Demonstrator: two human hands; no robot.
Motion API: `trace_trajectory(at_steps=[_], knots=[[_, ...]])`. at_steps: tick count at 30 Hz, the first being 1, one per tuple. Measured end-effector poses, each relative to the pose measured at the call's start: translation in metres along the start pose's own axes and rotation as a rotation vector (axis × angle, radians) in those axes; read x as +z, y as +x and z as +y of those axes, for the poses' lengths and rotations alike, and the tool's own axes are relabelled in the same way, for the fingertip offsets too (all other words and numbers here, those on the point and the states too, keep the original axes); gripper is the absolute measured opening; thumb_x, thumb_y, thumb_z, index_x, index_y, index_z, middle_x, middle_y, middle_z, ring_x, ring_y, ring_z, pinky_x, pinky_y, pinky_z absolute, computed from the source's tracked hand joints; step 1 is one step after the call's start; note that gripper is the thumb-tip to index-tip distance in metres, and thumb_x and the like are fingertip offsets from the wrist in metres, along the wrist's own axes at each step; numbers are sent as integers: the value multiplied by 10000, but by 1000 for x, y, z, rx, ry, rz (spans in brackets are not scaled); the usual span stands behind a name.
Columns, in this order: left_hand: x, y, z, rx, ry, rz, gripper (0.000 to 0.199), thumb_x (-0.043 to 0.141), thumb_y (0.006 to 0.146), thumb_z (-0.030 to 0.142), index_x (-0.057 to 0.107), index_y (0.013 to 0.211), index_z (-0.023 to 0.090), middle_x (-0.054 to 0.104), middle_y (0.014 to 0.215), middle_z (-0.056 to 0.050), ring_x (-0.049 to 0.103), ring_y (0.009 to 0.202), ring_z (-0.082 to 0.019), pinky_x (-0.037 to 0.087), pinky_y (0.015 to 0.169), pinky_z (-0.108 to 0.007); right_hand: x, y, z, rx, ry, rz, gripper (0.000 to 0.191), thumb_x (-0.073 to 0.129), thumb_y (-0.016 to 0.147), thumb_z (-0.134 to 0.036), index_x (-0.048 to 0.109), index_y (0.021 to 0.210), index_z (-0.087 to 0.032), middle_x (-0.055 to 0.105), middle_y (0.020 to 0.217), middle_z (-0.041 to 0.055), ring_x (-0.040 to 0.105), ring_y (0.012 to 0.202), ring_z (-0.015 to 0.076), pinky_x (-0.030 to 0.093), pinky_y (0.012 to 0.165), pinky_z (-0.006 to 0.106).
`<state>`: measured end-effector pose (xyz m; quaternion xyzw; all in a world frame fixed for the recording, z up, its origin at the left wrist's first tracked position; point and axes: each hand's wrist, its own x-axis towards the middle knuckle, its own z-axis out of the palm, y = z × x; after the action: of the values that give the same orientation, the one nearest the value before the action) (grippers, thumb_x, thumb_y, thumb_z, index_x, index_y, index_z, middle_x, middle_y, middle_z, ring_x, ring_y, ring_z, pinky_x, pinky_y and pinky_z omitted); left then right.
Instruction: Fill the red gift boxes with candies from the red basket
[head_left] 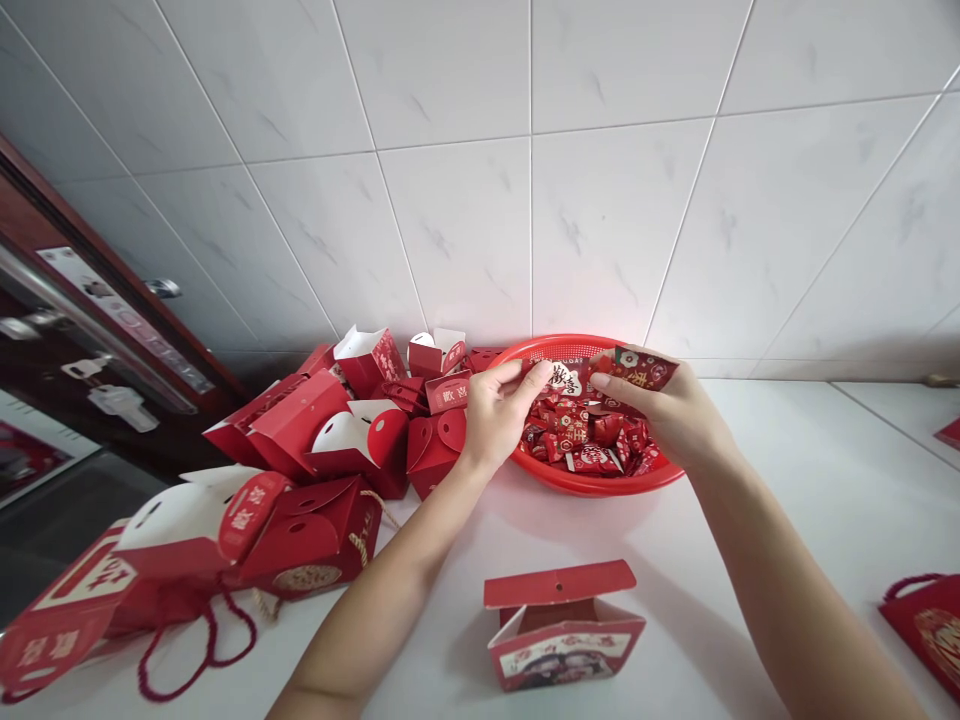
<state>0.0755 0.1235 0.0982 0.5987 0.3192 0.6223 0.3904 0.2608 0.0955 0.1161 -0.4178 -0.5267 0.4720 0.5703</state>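
Observation:
Both my hands are over a red plastic basket (600, 487) filled with red wrapped candies (574, 425). Between thumb and fingers, my left hand (495, 415) pinches a red candy packet (562, 379) with white lettering. My right hand (686, 410) is closed on another red packet (637, 368) printed with flowers; whether more are tucked behind it I cannot tell. Below, between my forearms, a small red gift box (566, 650) stands on the white surface with its top flaps apart and a picture on its front.
Several red gift boxes (360, 435) crowd the left side, some with raised flaps and cord handles. Behind them rises a white tiled wall (457, 220). A dark door with keys (120, 400) is at far left. Another red box (926, 630) sits at the right edge.

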Motion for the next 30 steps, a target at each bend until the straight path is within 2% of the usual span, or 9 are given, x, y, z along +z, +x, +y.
trace_trajectory(at_steps=[4, 9, 12, 16, 18, 20, 22, 25, 30], knots=[[1, -3, 3, 18, 59, -40, 331, 758, 847, 422, 689, 633, 179, 611, 626, 16, 545, 623, -128, 456, 595, -255, 3, -3, -1, 7, -29, -45, 370, 929, 668, -441, 755, 886, -198, 790, 889, 63, 753, 841, 257, 632, 751, 379], [-2, -4, 15, 27, 59, -144, 270, 784, 831, 437, 760, 733, 186, 704, 707, -5, 632, 682, -146, 527, 674, -282, 0, -9, -10, -31, -93, -94, 318, 921, 689, -428, 757, 847, -205, 759, 826, 41, 723, 761, 223, 618, 681, 346], [-11, -5, 33, 71, 20, -214, 272, 792, 827, 460, 792, 893, 196, 765, 847, -36, 683, 754, -162, 560, 716, -295, -7, -17, -23, -87, -178, -92, 286, 922, 693, -413, 777, 839, -214, 744, 778, 35, 705, 718, 206, 608, 656, 327], [-34, -16, 74, 203, 74, -294, 206, 735, 896, 364, 757, 778, 196, 741, 815, -37, 666, 753, -156, 546, 716, -285, -18, -36, -45, -180, -283, -83, 227, 905, 727, -393, 808, 842, -224, 731, 745, 36, 680, 689, 189, 581, 629, 308], [-46, -30, 97, 204, 184, -455, 158, 710, 906, 245, 743, 760, 192, 735, 792, -28, 657, 734, -148, 526, 681, -266, -24, -47, -54, -190, -297, -95, 226, 898, 736, -393, 819, 876, -235, 740, 780, 47, 682, 720, 206, 573, 625, 318], [-57, -48, 116, 187, 348, -738, 139, 671, 920, 166, 759, 814, 186, 746, 768, -26, 658, 698, -140, 508, 645, -248, -28, -57, -59, -188, -280, -127, 217, 887, 751, -400, 819, 887, -244, 747, 822, 57, 694, 785, 232, 577, 643, 332], [-65, -69, 129, 207, 533, -924, 118, 662, 934, 165, 769, 889, 183, 761, 796, -33, 672, 726, -149, 510, 689, -250, -28, -64, -61, -185, -254, -174, 203, 875, 765, -403, 813, 871, -241, 753, 864, 66, 701, 829, 246, 581, 650, 335], [-69, -97, 137, 243, 809, -992, 191, 590, 987, 206, 756, 892, 204, 726, 758, -22, 655, 706, -158, 482, 687, -262, -20, -70, -61, -161, -266, -295, 203, 865, 777, -388, 806, 871, -219, 759, 886, 76, 698, 805, 231, 581, 638, 324], [-63, -119, 134, 276, 1119, -932, 267, 501, 1023, 217, 699, 844, 200, 688, 756, -19, 638, 702, -183, 451, 687, -299, -1, -73, -63, -53, -354, -607, 202, 826, 810, -391, 783, 865, -201, 730, 812, 55, 659, 724, 199, 571, 647, 318]])
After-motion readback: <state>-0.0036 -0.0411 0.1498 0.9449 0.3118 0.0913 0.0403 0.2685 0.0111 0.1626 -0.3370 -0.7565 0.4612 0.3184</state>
